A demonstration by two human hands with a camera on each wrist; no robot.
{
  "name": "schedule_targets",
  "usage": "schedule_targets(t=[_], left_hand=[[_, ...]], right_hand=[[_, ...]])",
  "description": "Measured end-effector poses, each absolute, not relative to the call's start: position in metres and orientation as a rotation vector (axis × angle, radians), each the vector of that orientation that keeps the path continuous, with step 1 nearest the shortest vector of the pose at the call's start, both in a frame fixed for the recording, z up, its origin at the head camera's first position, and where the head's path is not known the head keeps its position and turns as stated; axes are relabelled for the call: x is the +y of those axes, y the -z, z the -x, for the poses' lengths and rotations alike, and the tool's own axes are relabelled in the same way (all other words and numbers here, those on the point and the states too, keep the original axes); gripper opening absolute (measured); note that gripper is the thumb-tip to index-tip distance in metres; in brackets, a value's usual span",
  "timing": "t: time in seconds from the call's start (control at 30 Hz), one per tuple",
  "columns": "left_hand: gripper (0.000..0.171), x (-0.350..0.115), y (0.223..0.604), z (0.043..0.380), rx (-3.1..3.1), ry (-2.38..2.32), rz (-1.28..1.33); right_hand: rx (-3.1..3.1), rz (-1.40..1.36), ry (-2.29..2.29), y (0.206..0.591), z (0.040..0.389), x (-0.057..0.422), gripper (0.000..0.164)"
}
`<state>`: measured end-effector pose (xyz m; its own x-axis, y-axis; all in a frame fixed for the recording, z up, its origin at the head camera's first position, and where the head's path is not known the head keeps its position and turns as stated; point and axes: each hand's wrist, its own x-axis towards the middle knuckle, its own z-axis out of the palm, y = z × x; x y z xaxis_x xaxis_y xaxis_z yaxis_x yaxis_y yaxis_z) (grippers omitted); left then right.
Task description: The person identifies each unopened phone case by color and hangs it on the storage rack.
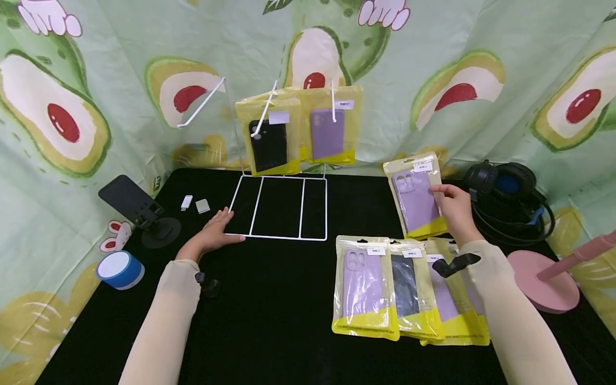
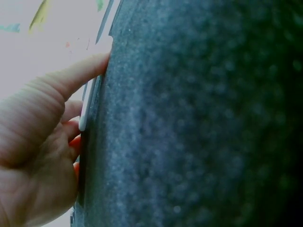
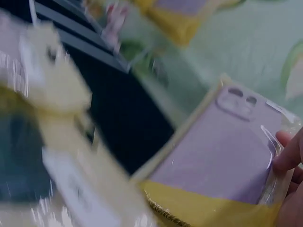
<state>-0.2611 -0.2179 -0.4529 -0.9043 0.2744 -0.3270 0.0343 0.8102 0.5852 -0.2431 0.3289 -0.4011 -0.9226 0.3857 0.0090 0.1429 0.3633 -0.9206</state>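
My right hand [image 1: 454, 210] pinches the right edge of a phone case package [image 1: 415, 195], a yellow-and-clear pouch with a lilac case inside. In the right wrist view the pouch's lilac case [image 3: 222, 151] has its camera cutout toward the top. My left hand [image 1: 212, 234] rests at the front left corner of a white wire display rack [image 1: 289, 237], fingers spread along the side bar. In the left wrist view the thumb [image 2: 90, 66] touches the white wire. On the rack's hooks hang a pouch with a black case [image 1: 269, 147] and one with a lilac case [image 1: 328, 136].
More pouches [image 1: 366, 289] lie overlapping at the front right. Headphones [image 1: 502, 182] and a pink stand base [image 1: 544, 280] are farther right. At left are a phone stand [image 1: 139, 206], a blue-and-white round device [image 1: 120, 270] and two small white items [image 1: 186, 202]. The leftmost hook [image 1: 202, 102] juts forward.
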Motion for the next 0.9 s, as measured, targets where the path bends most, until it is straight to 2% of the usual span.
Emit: schedule_targets(t=[0.1, 0.37, 0.63, 0.9], left_hand=[[0.092, -0.219, 0.454, 0.262, 2.598, -0.832, -0.23], [0.094, -0.218, 0.455, 0.264, 2.585, -0.821, -0.212], [0.094, -0.219, 0.458, 0.264, 2.591, -0.809, -0.219], [0.094, -0.219, 0.457, 0.264, 2.591, -0.813, -0.211]], right_hand=[[-2.204, 0.448, -1.771, 0.383, 0.239, 0.317, 0.013], [-1.75, 0.129, -2.143, 0.342, 0.218, 0.276, 0.028], [-1.665, -0.231, -2.167, 0.313, 0.191, 0.219, 0.033], [-1.672, -0.395, -2.161, 0.299, 0.179, 0.186, 0.034]])
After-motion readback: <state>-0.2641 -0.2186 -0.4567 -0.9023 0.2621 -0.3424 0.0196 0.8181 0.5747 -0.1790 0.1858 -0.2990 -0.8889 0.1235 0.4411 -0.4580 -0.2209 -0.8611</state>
